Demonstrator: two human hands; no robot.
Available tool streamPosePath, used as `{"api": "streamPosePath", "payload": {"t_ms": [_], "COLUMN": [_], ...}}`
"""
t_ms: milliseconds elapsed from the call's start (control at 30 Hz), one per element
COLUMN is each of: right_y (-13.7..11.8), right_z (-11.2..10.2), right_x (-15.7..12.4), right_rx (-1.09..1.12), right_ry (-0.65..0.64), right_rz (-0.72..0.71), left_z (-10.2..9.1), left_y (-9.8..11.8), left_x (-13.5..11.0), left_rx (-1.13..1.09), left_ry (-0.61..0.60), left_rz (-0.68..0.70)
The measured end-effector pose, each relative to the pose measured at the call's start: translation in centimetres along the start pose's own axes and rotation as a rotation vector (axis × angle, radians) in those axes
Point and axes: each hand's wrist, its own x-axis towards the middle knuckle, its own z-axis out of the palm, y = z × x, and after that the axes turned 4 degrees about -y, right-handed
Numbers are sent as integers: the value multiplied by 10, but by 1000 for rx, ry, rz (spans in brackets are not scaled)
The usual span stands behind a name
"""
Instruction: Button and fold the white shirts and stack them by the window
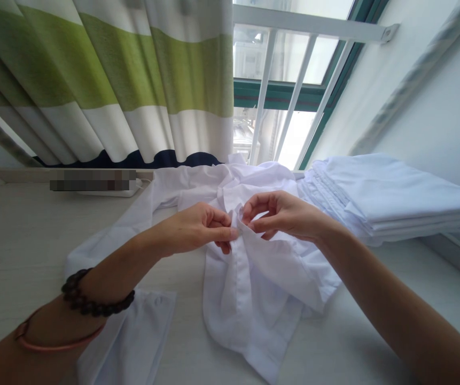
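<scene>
A white long-sleeved shirt [249, 299] lies spread on the pale surface, its collar end toward the window and one sleeve [133, 331] stretched out to the left. My left hand [209, 227] pinches the front edge of the shirt between thumb and fingers. Close beside it, my right hand [272, 214] grips the same front strip, lifting the cloth a little into a fold. Whether a button sits between the fingertips is too small to tell. Dark beads and a reddish bangle circle my left forearm.
Folded white garments [406, 198] are stacked at the right. A white power strip-like object [121, 192], partly blurred out, lies at the back left. Behind are a green-and-white curtain [125, 69] and a window with white bars [289, 96].
</scene>
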Motion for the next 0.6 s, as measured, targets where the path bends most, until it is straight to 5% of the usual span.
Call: {"api": "streamPosePath", "payload": {"t_ms": [300,600], "right_y": [2,3], "right_z": [3,13], "right_x": [-1,-1], "right_rx": [-44,-200], "right_ry": [-101,13], "right_rz": [-9,-120], "left_z": [6,3], "left_y": [4,-1], "left_x": [-2,1], "left_rx": [93,281], "left_ry": [-36,98], "left_rz": [3,142]}}
